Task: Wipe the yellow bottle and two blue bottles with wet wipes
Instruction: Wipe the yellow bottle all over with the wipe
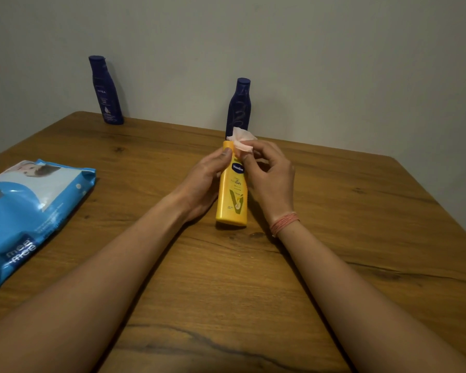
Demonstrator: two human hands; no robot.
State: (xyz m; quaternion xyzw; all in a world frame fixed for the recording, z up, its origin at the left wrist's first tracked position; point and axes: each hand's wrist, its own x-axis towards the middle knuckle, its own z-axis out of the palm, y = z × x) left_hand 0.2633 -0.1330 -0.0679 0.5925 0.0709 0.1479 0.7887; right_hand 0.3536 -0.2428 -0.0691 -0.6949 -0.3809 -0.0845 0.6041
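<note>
Your left hand (pixel 205 181) grips the upright yellow bottle (pixel 232 195) mid-worktop (pixel 334 238) to steady it while your right hand (pixel 269 179) pinches the wet wipe (pixel 240 140) against its cap, both blue bottles (pixel 106 90) (pixel 238 106) waiting by the wall.

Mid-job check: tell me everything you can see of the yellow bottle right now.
The yellow bottle stands upright on the wooden table, near its middle. It looks like glossy plastic, with a blue oval Vaseline logo and a green V-shaped graphic on its front. The left hand grips its side, thumb near the top. The right hand pinches a white wet wipe against its cap, which the wipe partly hides.
</note>
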